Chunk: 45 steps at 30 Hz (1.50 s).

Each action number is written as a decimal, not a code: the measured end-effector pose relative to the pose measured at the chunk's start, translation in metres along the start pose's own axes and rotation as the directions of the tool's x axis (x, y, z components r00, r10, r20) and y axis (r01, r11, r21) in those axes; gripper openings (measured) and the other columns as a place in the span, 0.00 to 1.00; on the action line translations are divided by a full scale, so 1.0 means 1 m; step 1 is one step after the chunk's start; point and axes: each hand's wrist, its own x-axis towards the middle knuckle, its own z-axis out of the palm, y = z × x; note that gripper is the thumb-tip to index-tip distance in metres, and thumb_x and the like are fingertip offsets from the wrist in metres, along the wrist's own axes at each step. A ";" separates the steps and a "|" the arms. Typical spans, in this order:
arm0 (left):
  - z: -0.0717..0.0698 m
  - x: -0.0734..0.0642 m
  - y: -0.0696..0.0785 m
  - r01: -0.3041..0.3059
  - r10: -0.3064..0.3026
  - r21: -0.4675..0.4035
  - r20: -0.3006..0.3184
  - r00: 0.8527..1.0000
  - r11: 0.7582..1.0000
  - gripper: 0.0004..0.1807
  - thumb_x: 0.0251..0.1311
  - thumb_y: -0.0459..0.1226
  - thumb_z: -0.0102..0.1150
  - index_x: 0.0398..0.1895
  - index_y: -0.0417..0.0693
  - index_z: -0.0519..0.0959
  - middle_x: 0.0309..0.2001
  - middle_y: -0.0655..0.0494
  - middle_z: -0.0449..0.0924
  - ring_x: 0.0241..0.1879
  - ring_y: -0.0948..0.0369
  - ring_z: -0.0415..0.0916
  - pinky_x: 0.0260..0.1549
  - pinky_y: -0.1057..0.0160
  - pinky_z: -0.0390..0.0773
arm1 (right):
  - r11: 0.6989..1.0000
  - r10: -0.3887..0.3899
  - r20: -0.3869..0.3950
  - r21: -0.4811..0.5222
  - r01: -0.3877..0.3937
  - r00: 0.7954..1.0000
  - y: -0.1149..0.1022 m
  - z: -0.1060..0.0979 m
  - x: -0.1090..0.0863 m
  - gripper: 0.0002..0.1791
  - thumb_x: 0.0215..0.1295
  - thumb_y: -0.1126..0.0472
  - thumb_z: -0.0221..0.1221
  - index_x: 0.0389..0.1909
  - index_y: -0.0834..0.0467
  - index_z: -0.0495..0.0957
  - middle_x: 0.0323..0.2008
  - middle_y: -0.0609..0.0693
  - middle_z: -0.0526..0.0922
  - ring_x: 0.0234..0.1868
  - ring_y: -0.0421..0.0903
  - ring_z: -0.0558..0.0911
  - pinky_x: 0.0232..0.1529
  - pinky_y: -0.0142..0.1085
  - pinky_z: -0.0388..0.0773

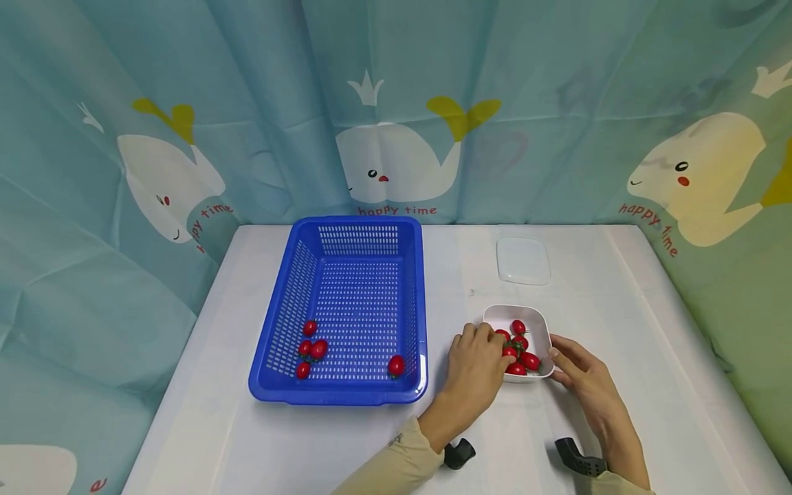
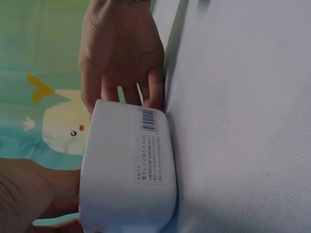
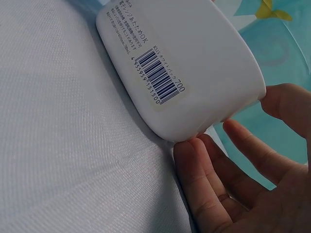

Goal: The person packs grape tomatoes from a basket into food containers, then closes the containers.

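Observation:
A white plastic food container [image 1: 540, 324] holds several red cherry tomatoes [image 1: 529, 361] with green stems. My left hand [image 1: 475, 364] reaches over its left rim, bent fingers down among the tomatoes; I cannot tell whether they grip one. On the opposite side my right hand [image 1: 584, 378] holds the container, thumb at the rim and fingers against the wall. In the right wrist view, fingertips [image 3: 187, 150] press the container's labelled side [image 3: 194, 53] near the corner. The left wrist view shows the container's printed label [image 2: 149, 160] between both hands.
Left of the container stands a blue plastic basket [image 1: 423, 309] with several cherry tomatoes [image 1: 318, 349] inside. A translucent lid [image 1: 522, 261] lies on the white tabletop [image 1: 458, 275] behind the container. A whale-print curtain [image 1: 532, 165] encloses the table's back and sides.

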 end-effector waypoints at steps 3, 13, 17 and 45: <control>-0.003 -0.003 -0.001 -0.011 0.010 -0.028 -0.017 1.000 1.000 0.16 0.66 0.55 0.65 0.49 0.60 0.87 0.46 0.62 0.83 0.44 0.63 0.75 0.38 0.68 0.73 | 1.000 0.004 0.002 -0.005 -0.004 1.000 0.000 0.000 0.000 0.36 0.77 0.48 0.59 0.75 0.67 0.64 0.49 0.22 0.76 0.48 0.24 0.80 0.47 0.23 0.82; -0.027 -0.019 -0.008 -0.095 0.083 -0.289 -0.054 0.995 0.953 0.11 0.68 0.45 0.67 0.51 0.61 0.86 0.48 0.65 0.84 0.47 0.66 0.76 0.44 0.74 0.73 | 1.000 -0.005 0.004 0.016 0.005 1.000 -0.001 0.000 -0.001 0.35 0.77 0.50 0.59 0.74 0.68 0.64 0.49 0.22 0.77 0.49 0.24 0.80 0.47 0.23 0.83; -0.041 -0.024 -0.016 -0.151 0.147 -0.395 -0.040 0.988 0.906 0.12 0.68 0.44 0.68 0.52 0.60 0.86 0.49 0.65 0.84 0.49 0.66 0.77 0.49 0.75 0.75 | 1.000 -0.010 0.008 0.030 0.010 1.000 -0.001 0.000 -0.001 0.34 0.77 0.51 0.59 0.74 0.68 0.64 0.49 0.22 0.78 0.49 0.24 0.81 0.47 0.23 0.83; -0.081 -0.062 -0.120 0.098 -0.035 -0.763 0.098 0.995 0.639 0.14 0.64 0.26 0.66 0.44 0.54 0.77 0.45 0.62 0.77 0.48 0.62 0.75 0.47 0.62 0.82 | 0.998 0.053 0.006 -0.044 -0.052 0.999 0.001 0.000 0.001 0.39 0.77 0.44 0.58 0.77 0.64 0.62 0.51 0.23 0.73 0.50 0.22 0.78 0.49 0.21 0.81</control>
